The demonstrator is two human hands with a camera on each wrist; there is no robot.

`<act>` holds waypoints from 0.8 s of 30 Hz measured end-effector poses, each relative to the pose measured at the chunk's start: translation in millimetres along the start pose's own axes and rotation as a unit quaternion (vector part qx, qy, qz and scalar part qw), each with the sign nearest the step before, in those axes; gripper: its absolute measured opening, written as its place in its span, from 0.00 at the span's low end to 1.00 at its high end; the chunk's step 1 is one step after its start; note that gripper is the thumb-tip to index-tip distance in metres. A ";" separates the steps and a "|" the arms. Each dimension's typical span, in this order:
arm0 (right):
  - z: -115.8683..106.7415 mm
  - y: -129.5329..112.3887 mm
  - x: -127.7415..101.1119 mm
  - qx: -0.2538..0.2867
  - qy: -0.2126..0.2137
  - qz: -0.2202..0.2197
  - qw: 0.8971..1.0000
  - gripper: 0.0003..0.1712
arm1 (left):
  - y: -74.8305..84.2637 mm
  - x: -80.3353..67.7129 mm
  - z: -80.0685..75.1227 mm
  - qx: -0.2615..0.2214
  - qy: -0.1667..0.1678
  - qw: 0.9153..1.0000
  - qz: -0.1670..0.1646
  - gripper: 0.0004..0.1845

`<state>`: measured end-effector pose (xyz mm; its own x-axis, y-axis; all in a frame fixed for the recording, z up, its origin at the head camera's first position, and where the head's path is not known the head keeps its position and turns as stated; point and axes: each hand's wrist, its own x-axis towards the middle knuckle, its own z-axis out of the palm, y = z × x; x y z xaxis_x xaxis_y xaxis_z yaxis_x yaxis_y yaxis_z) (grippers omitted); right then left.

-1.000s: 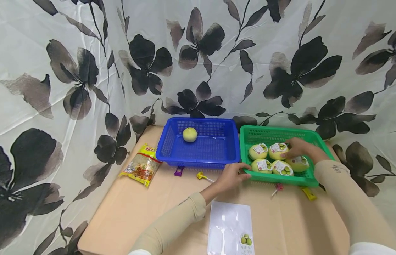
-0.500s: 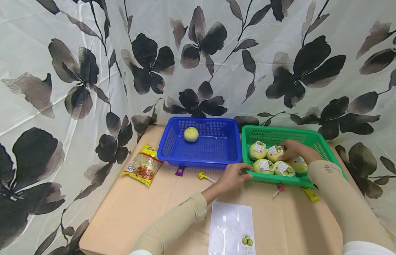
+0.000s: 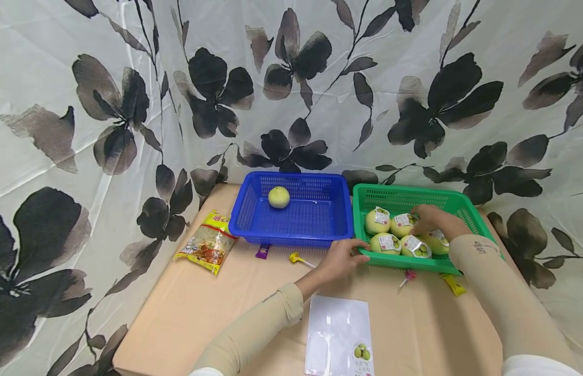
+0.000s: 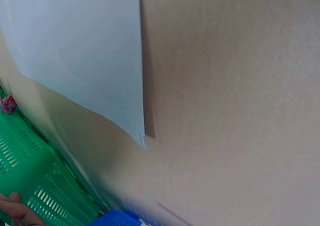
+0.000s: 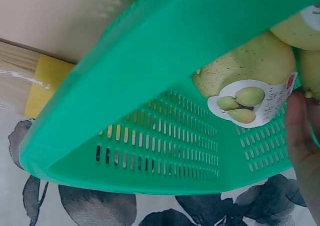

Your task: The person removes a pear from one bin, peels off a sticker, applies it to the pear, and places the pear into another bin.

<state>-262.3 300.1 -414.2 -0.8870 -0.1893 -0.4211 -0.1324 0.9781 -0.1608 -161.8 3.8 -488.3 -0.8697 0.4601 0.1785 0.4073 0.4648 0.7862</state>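
My left hand (image 3: 339,259) pinches the near left corner of the green basket (image 3: 476,222) between thumb and fingers. Several round pale yellow-green fruits with white labels sit in that basket; they could be small melons or pears. Reaching in over the right side, my right hand (image 3: 434,219) has its fingers curled at the labelled fruit (image 3: 400,226) in the back row. Another labelled fruit (image 3: 378,221) is left of it, and one (image 3: 434,242) lies partly under my hand. In the right wrist view, fingers (image 5: 301,128) show beside a labelled fruit (image 5: 250,78).
A blue basket (image 3: 298,242) with one unlabelled fruit (image 3: 279,197) stands left. On the table lie a yellow food bag (image 3: 208,241), a purple sweet (image 3: 262,251), a yellow lollipop (image 3: 296,258), a pink lollipop (image 3: 408,275), a yellow packet (image 3: 453,284) and a white sheet (image 3: 335,331).
My right hand has shifted left inside the green basket, and the back-row fruit beside it has moved slightly left. The labels there have turned. My left hand stays on the basket corner.
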 end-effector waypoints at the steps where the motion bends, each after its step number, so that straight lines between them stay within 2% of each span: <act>1: -0.4 0.0 -0.8 0.002 -0.001 0.004 1.000 0.47 | 0.3 0.0 0.1 0.000 0.000 1.000 0.000 0.14; 9: 2.9 6.5 1.2 0.031 -0.014 0.016 0.999 0.46 | 2.3 -1.2 1.1 -0.002 -0.002 1.000 -0.004 0.14; 15: 8.6 7.8 0.4 0.045 -0.021 0.013 0.999 0.40 | 3.0 -3.1 2.6 0.001 -0.009 1.000 -0.001 0.15; 21: 10.4 4.3 -5.0 0.024 -0.031 0.003 0.999 0.37 | 4.8 -5.3 2.3 0.005 -0.018 1.000 -0.008 0.14; 24: 8.6 2.0 -6.4 0.016 -0.029 0.007 0.999 0.37 | 5.5 -7.0 -1.5 -0.001 -0.027 1.000 0.007 0.16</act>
<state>-253.1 302.5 -419.6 -0.8619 -0.1808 -0.4738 -0.1047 0.9776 -0.1828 -153.9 2.1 -484.4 -0.8473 0.5074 0.1569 0.4189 0.4569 0.7847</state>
